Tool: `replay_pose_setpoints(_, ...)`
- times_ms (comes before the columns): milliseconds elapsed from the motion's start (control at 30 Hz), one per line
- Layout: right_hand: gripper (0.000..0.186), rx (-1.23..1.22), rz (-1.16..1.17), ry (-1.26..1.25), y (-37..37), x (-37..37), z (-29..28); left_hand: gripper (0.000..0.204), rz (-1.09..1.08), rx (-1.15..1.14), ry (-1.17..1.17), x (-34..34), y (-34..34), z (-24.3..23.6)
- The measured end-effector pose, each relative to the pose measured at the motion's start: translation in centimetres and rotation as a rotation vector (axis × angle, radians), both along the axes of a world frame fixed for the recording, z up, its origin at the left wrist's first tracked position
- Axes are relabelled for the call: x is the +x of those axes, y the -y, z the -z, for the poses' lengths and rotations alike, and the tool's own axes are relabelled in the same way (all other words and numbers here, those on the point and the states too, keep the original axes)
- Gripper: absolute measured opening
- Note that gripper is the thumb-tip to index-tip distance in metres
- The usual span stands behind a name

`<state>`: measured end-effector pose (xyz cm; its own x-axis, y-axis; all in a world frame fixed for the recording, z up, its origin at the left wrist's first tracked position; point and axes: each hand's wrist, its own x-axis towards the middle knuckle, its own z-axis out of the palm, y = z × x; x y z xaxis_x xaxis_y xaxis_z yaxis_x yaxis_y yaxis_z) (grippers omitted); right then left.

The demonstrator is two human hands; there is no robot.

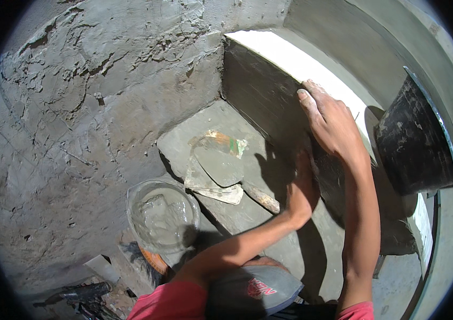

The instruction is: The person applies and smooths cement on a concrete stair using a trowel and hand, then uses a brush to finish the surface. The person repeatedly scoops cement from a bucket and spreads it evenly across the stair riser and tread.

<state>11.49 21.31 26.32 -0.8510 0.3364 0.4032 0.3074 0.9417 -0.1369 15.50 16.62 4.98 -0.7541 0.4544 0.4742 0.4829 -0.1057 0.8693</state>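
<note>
My right hand [333,117] grips the upper edge of a slab [261,82] with a dark, smooth front face and a white, brightly lit top. Its thumb lies along the edge, and its fingers reach over the top. Lower down, my left hand [305,178] rests flat against the dark face, its fingers pointing up in shadow. A trowel [220,166] with a worn handle lies to the left of that hand, on a crumpled printed sheet [232,194]. Left of the sheet, a round container [130,205] holds wet grey mortar [161,213].
A black bucket [416,141], smeared with grey, stands tilted on the slab's right. A rough plastered wall [77,144] rises at the left and back. Grey stone slabs [256,218] lie underneath my arms. Dark tools or scraps [90,293] fill the lower left corner.
</note>
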Motion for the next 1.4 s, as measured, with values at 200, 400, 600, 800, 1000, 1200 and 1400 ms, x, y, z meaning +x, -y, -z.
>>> replay_pose_setpoints(200,0.068,-0.229,0.002,0.12,-1.5,0.8,-1.6,0.078,0.484,-0.48,0.263,4.0,7.3,-3.0)
replay_pose_setpoints(400,0.076,-0.281,0.006,0.113,-2.4,1.1,-2.3,0.066,-0.187,-0.13,0.275,-10.5,10.0,-4.3)
replay_pose_setpoints(600,0.08,-0.321,0.035,0.085,-1.3,1.1,-2.1,0.069,-0.375,0.041,0.074,-22.1,3.7,-8.6)
replay_pose_setpoints(800,0.079,-0.315,0.04,0.085,-1.4,1.1,-2.0,0.07,-0.441,-0.029,0.062,-23.5,3.1,-9.8)
replay_pose_setpoints(1000,0.075,-0.277,0.049,0.115,-1.3,1.1,-1.8,0.071,-0.551,-0.091,-0.063,-25.0,1.6,-9.9)
replay_pose_setpoints(1200,0.07,-0.308,0.006,0.064,-1.8,1.3,-1.4,0.071,-0.458,-0.031,-0.091,-22.8,-1.7,-9.7)
replay_pose_setpoints(1400,0.064,-0.335,-0.144,-0.066,-3.0,1.4,-0.5,0.083,-0.161,0.01,-0.237,-13.1,0.4,-7.9)
